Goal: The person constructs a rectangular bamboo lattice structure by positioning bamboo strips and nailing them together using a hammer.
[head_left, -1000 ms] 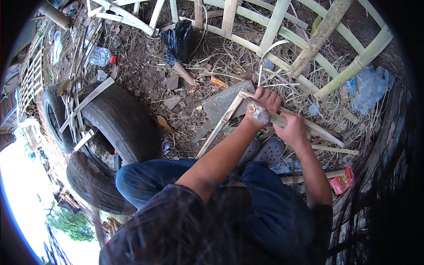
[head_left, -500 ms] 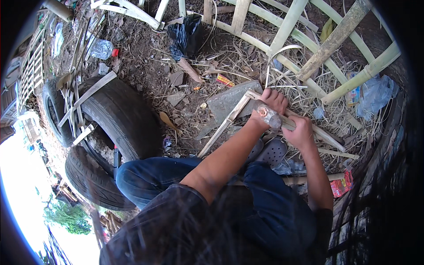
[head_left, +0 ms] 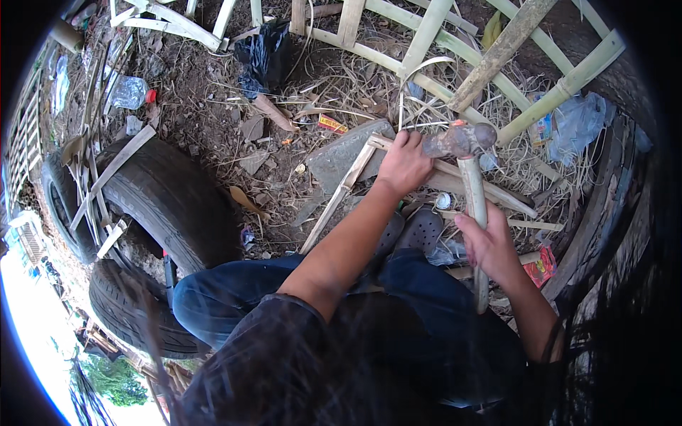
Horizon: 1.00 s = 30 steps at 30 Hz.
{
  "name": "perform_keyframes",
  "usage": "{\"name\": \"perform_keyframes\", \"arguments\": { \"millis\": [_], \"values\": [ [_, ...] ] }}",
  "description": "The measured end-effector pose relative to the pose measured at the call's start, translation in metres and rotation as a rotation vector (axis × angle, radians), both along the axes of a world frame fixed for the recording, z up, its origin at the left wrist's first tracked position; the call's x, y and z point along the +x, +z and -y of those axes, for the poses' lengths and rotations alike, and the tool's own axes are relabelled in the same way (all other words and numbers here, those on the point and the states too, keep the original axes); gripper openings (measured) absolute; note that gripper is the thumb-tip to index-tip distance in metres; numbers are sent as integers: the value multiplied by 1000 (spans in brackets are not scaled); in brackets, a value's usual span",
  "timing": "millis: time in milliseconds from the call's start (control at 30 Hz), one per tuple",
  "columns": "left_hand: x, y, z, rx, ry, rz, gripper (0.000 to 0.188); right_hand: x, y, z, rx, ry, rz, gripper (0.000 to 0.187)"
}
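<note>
My left hand (head_left: 406, 165) is closed around a wooden strip (head_left: 508, 197), close to where it meets a second strip (head_left: 339, 193) at an angle. This corner lies on a grey stone slab (head_left: 339, 162). In my right hand (head_left: 490, 245) is a hammer (head_left: 472, 184), gripped by its pale wooden handle. The hammer's rusty metal head (head_left: 460, 140) is just right of my left hand, above the strip. My left fingers hide part of the strip beneath them.
Old tyres (head_left: 170, 199) stand at the left. Split bamboo lattice (head_left: 426, 42) crosses the far side, with a black plastic bag (head_left: 263, 57) beside it. Close below the strips are my grey clogs (head_left: 420, 231) and a small round tin (head_left: 443, 200). A plastic bottle (head_left: 128, 92) lies far left.
The hammer has swung up and to the right, its head moving off from in front of my left wrist. My right hand has shifted lower. My left hand keeps its hold; the whole view has shifted slightly.
</note>
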<state>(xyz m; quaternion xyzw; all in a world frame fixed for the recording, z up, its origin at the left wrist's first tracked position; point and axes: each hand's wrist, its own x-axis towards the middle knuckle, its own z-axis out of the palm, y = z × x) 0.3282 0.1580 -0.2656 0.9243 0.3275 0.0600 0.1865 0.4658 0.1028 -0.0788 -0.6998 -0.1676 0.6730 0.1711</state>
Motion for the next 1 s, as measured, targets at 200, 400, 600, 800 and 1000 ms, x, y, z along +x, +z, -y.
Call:
{"name": "perform_keyframes", "arguments": {
  "millis": [200,400,600,800,1000],
  "values": [
    [7,-2,5,22,-23,-8,15,-73,-7,9,104,-423,128,22],
    [-1,18,-1,-202,-181,-157,23,-123,-37,44,174,-625,203,22],
    [-11,31,1,-62,-129,101,30,-102,-19,67,178,-594,213,14],
    [-46,83,29,18,-24,320,45,-91,-2,84,262,-748,184,10],
    [-104,70,30,-117,636,-104,80,-81,-50,105,382,-458,432,20]
  ]
}}
